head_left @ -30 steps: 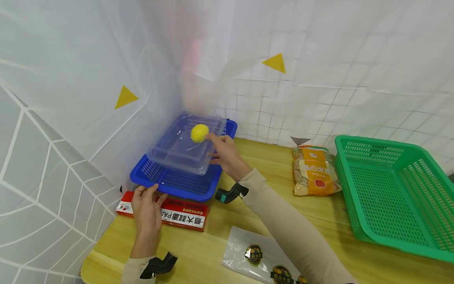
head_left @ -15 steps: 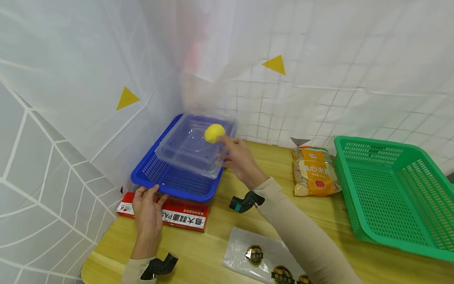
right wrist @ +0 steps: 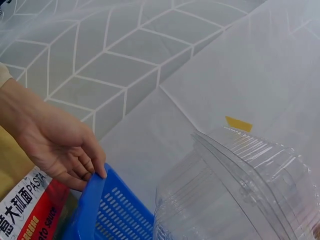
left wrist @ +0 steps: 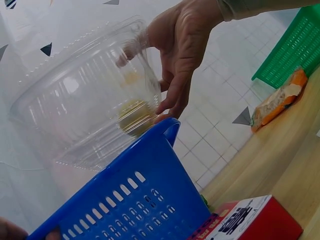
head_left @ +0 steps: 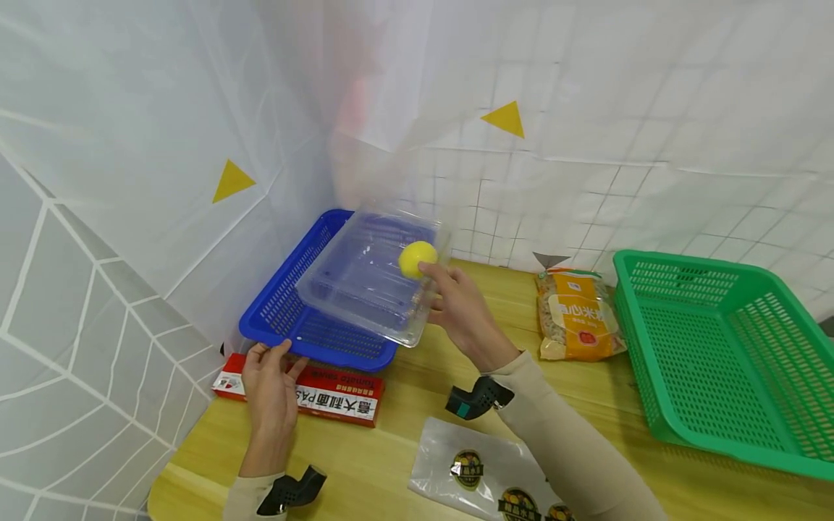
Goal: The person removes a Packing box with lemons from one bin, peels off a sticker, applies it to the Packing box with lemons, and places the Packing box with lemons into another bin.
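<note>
Left hand [head_left: 270, 391] down flat on the red pasta box [head_left: 326, 394], fingertips curled over the near rim of the blue basket [head_left: 280, 318] — a light grip, seen plainly from the right wrist. Further right, clear plastic container [head_left: 371, 278] up off the basket, tilted, a yellow lemon [head_left: 417, 258] inside. Right hand [head_left: 459, 311] pinching its right edge, thumb over the rim, fingers beneath. From the left wrist only — lemon blurred through ribbed plastic, fingers under the container. Far right: noodle packet [head_left: 576, 315], printed bag [head_left: 482, 470] cut off at the bottom edge, green basket [head_left: 717, 347] on the worktop [head_left: 404, 405].
</note>
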### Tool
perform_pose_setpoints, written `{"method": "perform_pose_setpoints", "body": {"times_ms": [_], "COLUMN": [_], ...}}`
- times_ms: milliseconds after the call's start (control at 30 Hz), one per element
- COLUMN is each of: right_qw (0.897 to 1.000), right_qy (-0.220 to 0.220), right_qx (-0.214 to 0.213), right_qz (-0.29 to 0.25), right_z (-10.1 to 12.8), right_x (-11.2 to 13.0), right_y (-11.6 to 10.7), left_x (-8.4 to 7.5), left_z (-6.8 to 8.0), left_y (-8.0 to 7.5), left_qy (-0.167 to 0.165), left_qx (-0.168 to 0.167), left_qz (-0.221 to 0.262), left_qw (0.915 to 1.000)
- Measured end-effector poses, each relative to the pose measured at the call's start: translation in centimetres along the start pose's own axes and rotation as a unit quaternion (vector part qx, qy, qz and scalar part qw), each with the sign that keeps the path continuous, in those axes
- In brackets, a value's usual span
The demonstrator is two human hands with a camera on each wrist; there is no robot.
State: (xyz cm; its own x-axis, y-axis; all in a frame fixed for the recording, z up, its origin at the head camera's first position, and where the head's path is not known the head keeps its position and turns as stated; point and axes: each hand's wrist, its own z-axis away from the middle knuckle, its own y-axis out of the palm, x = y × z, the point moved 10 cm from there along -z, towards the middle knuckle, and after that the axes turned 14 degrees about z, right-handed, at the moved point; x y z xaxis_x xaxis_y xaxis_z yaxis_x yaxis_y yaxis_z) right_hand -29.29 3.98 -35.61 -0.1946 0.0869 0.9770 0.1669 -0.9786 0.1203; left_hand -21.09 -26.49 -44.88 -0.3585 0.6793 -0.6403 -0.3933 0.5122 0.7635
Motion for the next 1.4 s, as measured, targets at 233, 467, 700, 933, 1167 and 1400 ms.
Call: {"method": "perform_pose_setpoints", "body": {"times_ms": [233,467,700,933,1167,1400], "right_qw": [1.0,0.999,0.999,0.999,0.997,0.996], "right_qy": [0.001,-0.014,-0.01,-0.004,0.0,-0.006], "right_qx": [-0.015,-0.026,-0.039,-0.047,-0.071,-0.083], "right_qz": [-0.015,-0.034,-0.014,0.001,-0.022,-0.017], "right_z": [1.3,2.3,3.1,4.4,5.6,6.3], "right_x": [-0.9,-1.4,-2.2,-3.5,-4.7,-5.0], "right_y": [-1.9,-3.6,-5.4,-7.6,-9.5,-10.6], "left_x": [0.2,0.1,0.1,0.2,0.1,0.0], "left_z": [0.2,0.1,0.1,0.1,0.1,0.1], "left_y": [0.1,0.2,0.1,0.0,-0.1,-0.1], "left_qy": [-0.004,0.006,0.006,0.001,0.001,0.002], "left_qx": [0.002,0.005,0.004,0.001,0.002,0.009], "left_qz": [0.007,0.022,0.018,0.014,0.008,0.005], "left_qw": [1.0,0.9997,0.9998,0.9999,1.0,0.9999]}}
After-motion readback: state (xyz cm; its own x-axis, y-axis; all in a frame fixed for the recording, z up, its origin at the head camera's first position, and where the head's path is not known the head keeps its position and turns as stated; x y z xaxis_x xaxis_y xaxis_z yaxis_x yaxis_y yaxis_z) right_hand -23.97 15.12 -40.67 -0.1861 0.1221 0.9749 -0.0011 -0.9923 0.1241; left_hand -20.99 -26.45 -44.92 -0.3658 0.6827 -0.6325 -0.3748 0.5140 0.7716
